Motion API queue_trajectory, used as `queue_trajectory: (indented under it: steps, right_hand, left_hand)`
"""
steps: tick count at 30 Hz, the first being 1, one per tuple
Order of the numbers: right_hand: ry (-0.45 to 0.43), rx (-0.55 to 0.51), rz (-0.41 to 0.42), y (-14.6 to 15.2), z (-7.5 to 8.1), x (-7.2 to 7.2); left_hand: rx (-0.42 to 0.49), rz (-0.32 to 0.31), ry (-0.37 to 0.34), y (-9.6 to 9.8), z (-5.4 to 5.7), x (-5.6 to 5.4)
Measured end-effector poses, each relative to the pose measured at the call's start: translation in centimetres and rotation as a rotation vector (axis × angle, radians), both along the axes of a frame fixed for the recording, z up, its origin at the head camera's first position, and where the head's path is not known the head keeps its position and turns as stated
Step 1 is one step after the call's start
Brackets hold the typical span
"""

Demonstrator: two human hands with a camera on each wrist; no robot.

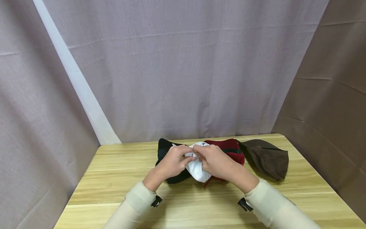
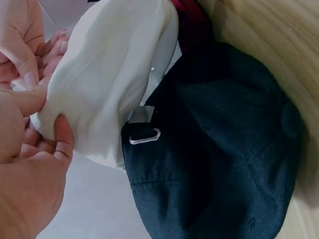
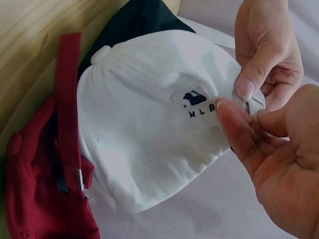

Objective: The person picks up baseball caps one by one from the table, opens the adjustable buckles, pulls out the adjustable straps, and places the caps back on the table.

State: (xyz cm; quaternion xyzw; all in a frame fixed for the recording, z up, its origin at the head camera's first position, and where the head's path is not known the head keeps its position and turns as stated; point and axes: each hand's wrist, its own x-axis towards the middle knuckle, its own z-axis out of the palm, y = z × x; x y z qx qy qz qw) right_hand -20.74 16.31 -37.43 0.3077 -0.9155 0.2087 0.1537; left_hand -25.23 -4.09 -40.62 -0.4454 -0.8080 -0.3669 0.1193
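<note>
Left hand (image 1: 173, 161) and right hand (image 1: 215, 159) pinch the white "MLB" cap (image 3: 139, 129).

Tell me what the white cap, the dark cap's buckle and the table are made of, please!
White cap: soft, matte cloth, maybe cotton; it wrinkles and shows faint woven lines.
Buckle on the dark cap: probably metal, smooth and silvery grey.
Table: looks like pale wood with streaky grain, though it could be a printed wood-look top.
</note>
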Motion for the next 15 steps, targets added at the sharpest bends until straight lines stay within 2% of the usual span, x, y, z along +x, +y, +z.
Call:
queue_trajectory:
  steps: [11,15]
  right_hand:
    - [0.005,-0.044,0.094,0.66,-0.04,-0.21]
    - [0.005,-0.046,0.073,0.69,-0.17,-0.2]
  left_hand:
    - [0.012,-0.041,-0.031,-0.3,0.1,-0.12]
    - [0.016,-0.027,-0.028,-0.19,0.1,-0.04]
